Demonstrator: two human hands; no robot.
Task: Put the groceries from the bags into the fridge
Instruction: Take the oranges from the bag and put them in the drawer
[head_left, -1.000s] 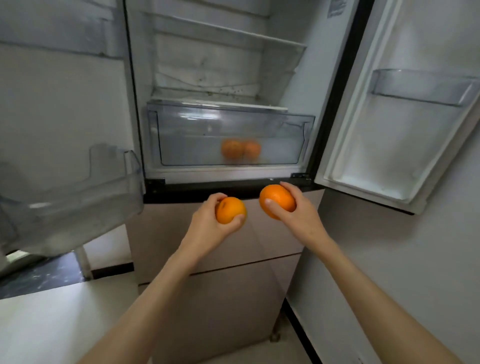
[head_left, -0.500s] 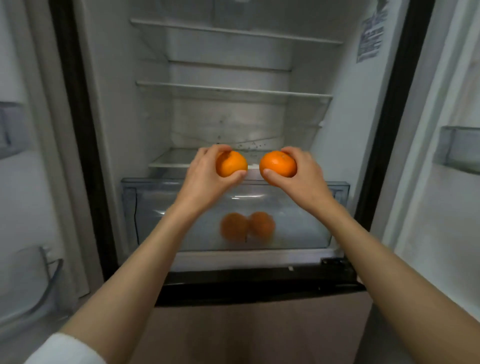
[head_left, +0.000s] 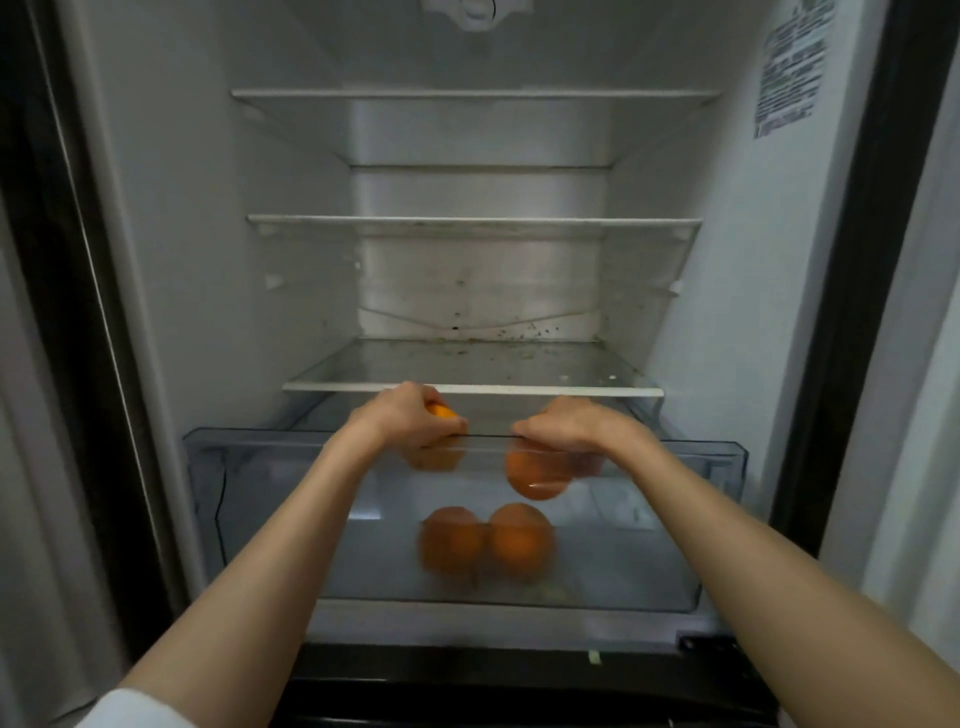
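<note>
1. An open white fridge interior is seen from the front, with three glass shelves stacked one above another.
2. A clear plastic crisper drawer is pulled out below the lowest glass shelf.
3. The left hand is held over the drawer's open top, knuckles up, with its grip closed around a round orange fruit; only a small strip of the peel is seen above the drawer's front rim, the rest showing dimly through the plastic.
4. The right hand is held at the same height, just beside the left, with its grip closed from above around a second round orange fruit, which is seen through the drawer's front wall, below the rim.
5. Two further round orange fruits are seen lying on the drawer floor, touching each other, directly under the hands and blurred by the plastic.
6. Dark specks are scattered on the lowest glass shelf and on the rear wall behind it.
7. A printed label is stuck on the right inner wall, near the top; its text cannot be read.
8. A white sleeve is visible on the left arm at the lower edge.
</note>
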